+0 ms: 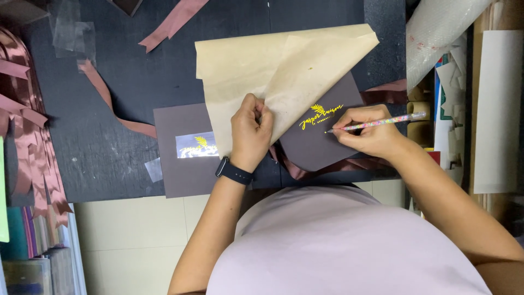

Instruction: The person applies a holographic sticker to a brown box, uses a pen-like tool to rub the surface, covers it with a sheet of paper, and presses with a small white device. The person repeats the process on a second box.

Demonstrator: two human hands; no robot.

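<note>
Pale shirt front (349, 246) fills the near edge of the view, just below the dark counter (109, 109). Landmark: the dark card (322, 142) at the counter's near edge.

- Tan paper sheet (245, 71) lies over the card's left part, its right corner folded back off the card.
- Second dark card (180, 164), left of the landmark, bears a shiny foil strip (195, 145) with a leaf motif.
- Pink ribbon lengths (33, 136) are stacked far left of the landmark; one strip (338, 164) runs under its near edge.
- Left hand (250, 131), at the landmark's left edge, is clenched on the folded paper, holding it up.
- Right hand (371, 134), at its right edge, grasps a speckled pen (376, 122), tip touching the card.
- Yellow lettering with a leaf (321, 116) shows on the landmark.

Judgement: yellow print appears transferred; paper only partly lifted, the pen at the lettering's end.
</note>
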